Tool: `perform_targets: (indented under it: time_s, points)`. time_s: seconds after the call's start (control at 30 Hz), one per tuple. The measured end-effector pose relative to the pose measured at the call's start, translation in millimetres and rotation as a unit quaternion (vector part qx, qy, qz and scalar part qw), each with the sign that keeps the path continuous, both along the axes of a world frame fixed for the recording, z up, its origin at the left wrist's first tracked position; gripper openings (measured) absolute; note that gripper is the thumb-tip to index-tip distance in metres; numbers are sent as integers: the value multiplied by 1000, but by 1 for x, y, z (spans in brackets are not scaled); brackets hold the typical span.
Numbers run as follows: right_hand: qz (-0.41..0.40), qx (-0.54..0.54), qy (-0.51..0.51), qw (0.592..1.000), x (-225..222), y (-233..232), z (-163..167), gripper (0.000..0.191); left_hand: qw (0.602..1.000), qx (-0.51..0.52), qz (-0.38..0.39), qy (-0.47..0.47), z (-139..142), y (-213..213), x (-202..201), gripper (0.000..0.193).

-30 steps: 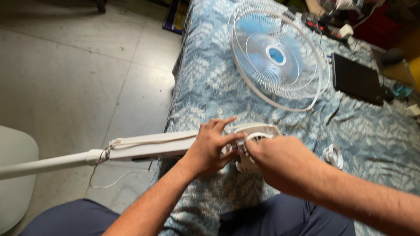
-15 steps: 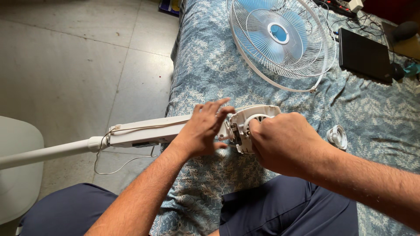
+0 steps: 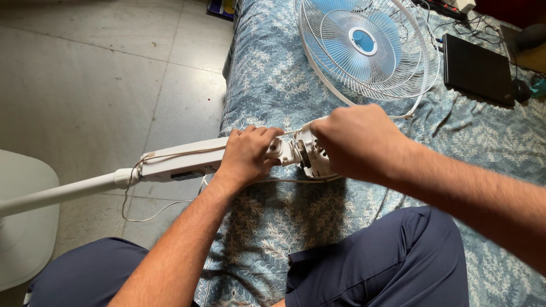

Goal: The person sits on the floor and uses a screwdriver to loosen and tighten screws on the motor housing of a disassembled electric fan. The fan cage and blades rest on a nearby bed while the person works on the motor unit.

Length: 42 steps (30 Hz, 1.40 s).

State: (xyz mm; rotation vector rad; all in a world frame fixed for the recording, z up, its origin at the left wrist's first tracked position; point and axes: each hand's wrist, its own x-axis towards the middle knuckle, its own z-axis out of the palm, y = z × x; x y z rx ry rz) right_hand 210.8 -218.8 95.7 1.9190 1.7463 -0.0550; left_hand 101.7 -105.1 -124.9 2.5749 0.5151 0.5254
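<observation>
A white pedestal fan lies dismantled across my lap and a bed. My left hand (image 3: 247,153) grips the fan's white neck (image 3: 182,162) where the pole (image 3: 62,192) meets the motor housing. My right hand (image 3: 358,142) is closed over the white motor housing (image 3: 313,159), covering most of it. The fan's blue blades inside their white wire guard (image 3: 369,48) lie flat on the bed beyond my hands. A thin white cord (image 3: 148,213) hangs in a loop from the neck.
The bed has a blue leaf-patterned cover (image 3: 273,222). A black laptop (image 3: 476,69) lies at the far right with cables behind it. The fan's round white base (image 3: 23,227) sits on the grey tiled floor (image 3: 102,85) at left.
My view has shifted closer over the hands. My right hand has closed further over the motor housing and my left hand has moved up against its joint.
</observation>
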Motion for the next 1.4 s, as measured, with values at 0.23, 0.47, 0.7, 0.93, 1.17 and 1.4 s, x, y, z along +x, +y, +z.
perform_targets:
  time_s: [0.23, 0.47, 0.7, 0.93, 1.17, 1.4]
  points:
    - [20, -75, -32, 996, 7, 15, 9, 6, 997, -44, -39, 57, 4, 2, 8, 98]
    - [55, -139, -46, 988, -3, 7, 10, 22, 984, -9, -106, -145, 32, -34, 12, 107]
    - [25, -156, -62, 986, -4, 0, 28, 16, 994, 25, -64, -89, 32, -45, 12, 90]
    - [44, -130, -58, 989, -10, -5, 31, 16, 994, 7, -64, -92, 32, -44, 11, 87]
    - [-9, -143, -42, 989, -10, -5, 36, 11, 994, 3, -62, -87, 34, -44, 9, 88]
    - [25, -147, -44, 988, -10, -4, 23, 14, 991, -12, -62, -119, 36, -42, 9, 83]
